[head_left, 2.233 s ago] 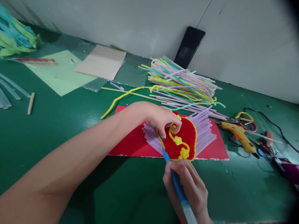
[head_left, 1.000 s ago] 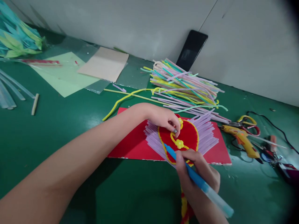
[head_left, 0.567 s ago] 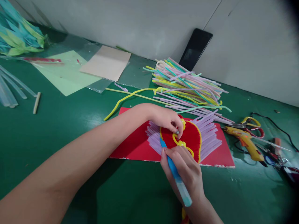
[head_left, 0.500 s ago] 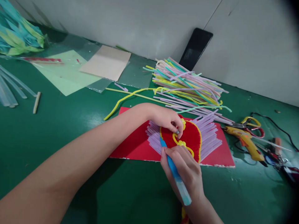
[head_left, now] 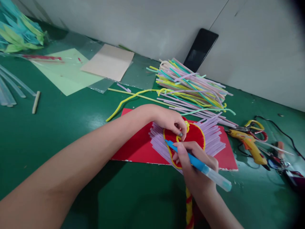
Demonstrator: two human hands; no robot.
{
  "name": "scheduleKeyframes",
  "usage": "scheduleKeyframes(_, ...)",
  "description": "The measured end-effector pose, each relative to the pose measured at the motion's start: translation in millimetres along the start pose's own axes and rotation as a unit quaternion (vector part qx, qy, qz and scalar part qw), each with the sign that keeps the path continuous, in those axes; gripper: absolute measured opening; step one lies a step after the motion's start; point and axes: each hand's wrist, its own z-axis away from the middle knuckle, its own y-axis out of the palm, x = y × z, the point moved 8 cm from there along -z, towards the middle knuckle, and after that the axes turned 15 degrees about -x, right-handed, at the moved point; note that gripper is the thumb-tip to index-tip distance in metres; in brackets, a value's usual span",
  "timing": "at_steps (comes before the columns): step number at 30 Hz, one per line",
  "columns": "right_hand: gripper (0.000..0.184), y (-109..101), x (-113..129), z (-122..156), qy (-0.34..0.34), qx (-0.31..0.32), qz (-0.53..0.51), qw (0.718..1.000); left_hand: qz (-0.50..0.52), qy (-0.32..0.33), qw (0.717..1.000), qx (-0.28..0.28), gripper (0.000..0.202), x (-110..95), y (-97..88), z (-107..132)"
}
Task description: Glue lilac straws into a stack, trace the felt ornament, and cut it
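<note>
My right hand (head_left: 200,165) grips a blue pen (head_left: 197,163) with a clear barrel. The pen tip touches or hovers just over the left yellow edge of a red fuzzy fan (head_left: 194,135). Lying over the fan, my left hand (head_left: 172,122) has its fingers curled together on a yellow pipe cleaner (head_left: 178,138) curl. Both hands hide part of the fan's middle. Its red-and-yellow wound handle (head_left: 189,206) points toward me. Lilac strips (head_left: 213,140) spread out from both sides of the fan, on a red card (head_left: 135,149).
Behind the card lies a pile of coloured pipe cleaners (head_left: 190,84), with a phone (head_left: 201,49) leaning on the wall. A yellow glue gun (head_left: 247,144) and scissors (head_left: 257,128) lie to the right. Paper sheets (head_left: 108,62) and clear glue sticks (head_left: 9,86) are left.
My right hand has turned and shifted right, so the pen now slants lower and to the right. More of the fan's lower left edge and handle shows. My left hand stays put.
</note>
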Motion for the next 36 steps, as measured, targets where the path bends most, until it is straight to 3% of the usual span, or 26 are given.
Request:
scheduleKeyframes(4, 0.029, 3, 0, -7, -0.004, -0.035, -0.004, 0.999, 0.025, -0.008, 1.0, -0.013, 0.024, 3, -0.4, -2)
scheduleKeyframes(8, 0.029, 7, -12, -15, 0.079, -0.051, -0.066, 0.993, 0.054, -0.024, 0.998, -0.024, 0.024, 14, -0.5, -2)
scheduleKeyframes(11, 0.032, -8, -24, -29, 0.151, -0.134, -0.126, 0.971, 0.085, -0.017, 0.995, -0.047, 0.03, 16, -12.3, 3)
scheduleKeyframes(15, 0.037, -54, -43, -61, 0.203, -0.308, -0.221, 0.903, 0.061, -0.054, 0.976, -0.201, 0.029, 1, -51.9, 16)
scheduleKeyframes(16, 0.039, -63, -49, -71, 0.216, -0.324, -0.233, 0.891, 0.036, -0.076, 0.965, -0.249, 0.027, -7, -58.0, 20)
scheduleKeyframes(19, 0.038, -60, -61, -106, 0.252, -0.242, -0.251, 0.903, -0.107, -0.163, 0.924, -0.328, 0.026, -35, -41.5, 29)
scheduleKeyframes(23, 0.019, -18, -59, -133, 0.216, -0.091, -0.256, 0.938, -0.254, -0.095, 0.899, -0.345, 0.043, -78, 35.3, 21)
scheduleKeyframes(24, 0.012, -3, -55, -134, 0.196, -0.056, -0.248, 0.947, -0.259, -0.09, 0.897, -0.347, 0.045, -79, 53.3, 19)
scheduleKeyframes(27, 0.023, 43, -44, -118, 0.167, 0.08, -0.22, 0.958, -0.244, -0.115, 0.897, -0.349, 0.05, -67, 87.8, 16)
scheduleKeyframes(31, 0.04, 75, -41, -86, 0.15, 0.208, -0.181, 0.949, -0.23, -0.138, 0.881, -0.39, 0.055, -52, 97.4, 18)
scheduleKeyframes(36, 0.046, 87, -49, -65, 0.106, 0.278, -0.131, 0.946, -0.23, -0.122, 0.868, -0.423, 0.05, -50, 98.5, 19)
